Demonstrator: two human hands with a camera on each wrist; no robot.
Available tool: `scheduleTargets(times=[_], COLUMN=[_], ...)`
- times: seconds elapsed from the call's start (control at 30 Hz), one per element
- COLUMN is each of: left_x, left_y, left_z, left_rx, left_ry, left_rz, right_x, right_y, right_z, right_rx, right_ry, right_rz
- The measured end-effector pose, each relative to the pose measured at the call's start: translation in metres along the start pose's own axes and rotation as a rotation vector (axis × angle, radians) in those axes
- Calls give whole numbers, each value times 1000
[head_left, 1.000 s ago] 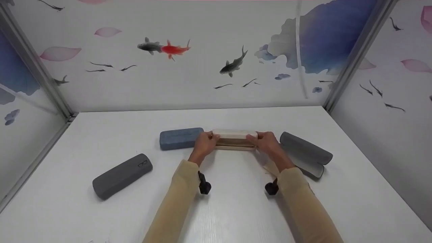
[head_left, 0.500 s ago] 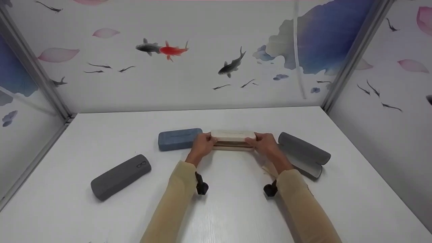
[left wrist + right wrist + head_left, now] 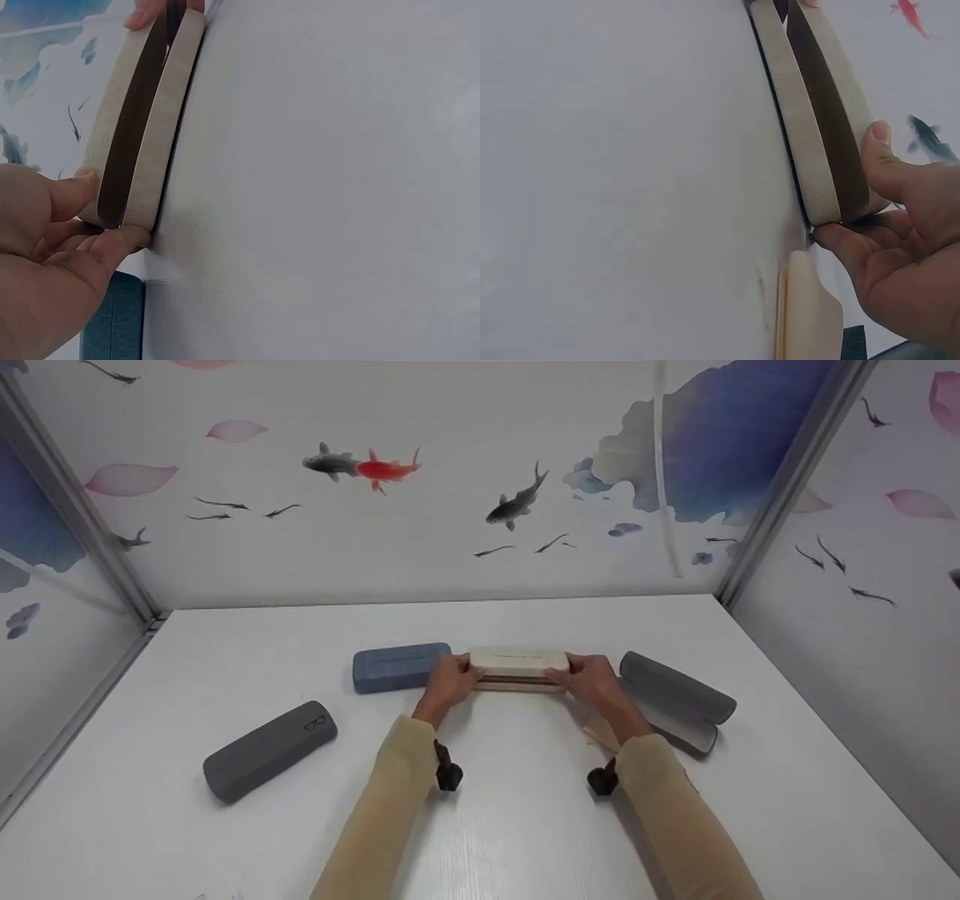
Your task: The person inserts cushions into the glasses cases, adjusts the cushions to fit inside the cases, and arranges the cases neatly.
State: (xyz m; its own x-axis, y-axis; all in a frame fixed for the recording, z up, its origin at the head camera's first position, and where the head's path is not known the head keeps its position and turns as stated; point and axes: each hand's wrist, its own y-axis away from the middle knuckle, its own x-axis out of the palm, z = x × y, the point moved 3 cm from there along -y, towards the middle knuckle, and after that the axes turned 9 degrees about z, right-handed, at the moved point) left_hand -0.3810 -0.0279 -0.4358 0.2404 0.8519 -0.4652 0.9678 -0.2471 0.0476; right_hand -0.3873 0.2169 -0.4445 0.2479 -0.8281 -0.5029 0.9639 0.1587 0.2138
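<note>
A cream glasses case [image 3: 519, 663] lies on the table in the head view, its lid raised slightly and a dark gap along the near side. My left hand [image 3: 448, 682] holds its left end. In the left wrist view the thumb [image 3: 73, 193] rests on the lid and the fingers touch the lower half's end. The right end is held by my right hand [image 3: 592, 681]; its thumb [image 3: 879, 142] presses the lid in the right wrist view, with the fingers at the case's end. The inside of the case looks brown; its contents cannot be seen.
Left of the case sits a closed blue glasses case [image 3: 397, 667], close to my left hand. A closed grey case [image 3: 270, 751] lies nearer, at left. At right, a grey case [image 3: 679, 701] stands open. A beige piece [image 3: 602, 733] lies partly under my right wrist.
The cream case's lid has come down towards the lower half, so the gap is narrower. Both hands have kept hold of its ends. The other cases have stayed in place.
</note>
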Motion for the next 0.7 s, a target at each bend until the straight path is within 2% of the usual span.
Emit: scheduleTargets(times=[0.3, 0.43, 0.7], left_x=[-5, -4, 1], left_y=[-1, -1, 0], left_z=[0, 0, 0], left_rx=[7, -25, -47], left_ry=[6, 12, 38], left_rz=[39, 30, 16], right_x=[0, 0, 1], right_y=[0, 0, -1], right_z=[1, 2, 1], right_rx=[-37, -36, 17], right_ry=[-10, 11, 13], right_rz=[1, 0, 16])
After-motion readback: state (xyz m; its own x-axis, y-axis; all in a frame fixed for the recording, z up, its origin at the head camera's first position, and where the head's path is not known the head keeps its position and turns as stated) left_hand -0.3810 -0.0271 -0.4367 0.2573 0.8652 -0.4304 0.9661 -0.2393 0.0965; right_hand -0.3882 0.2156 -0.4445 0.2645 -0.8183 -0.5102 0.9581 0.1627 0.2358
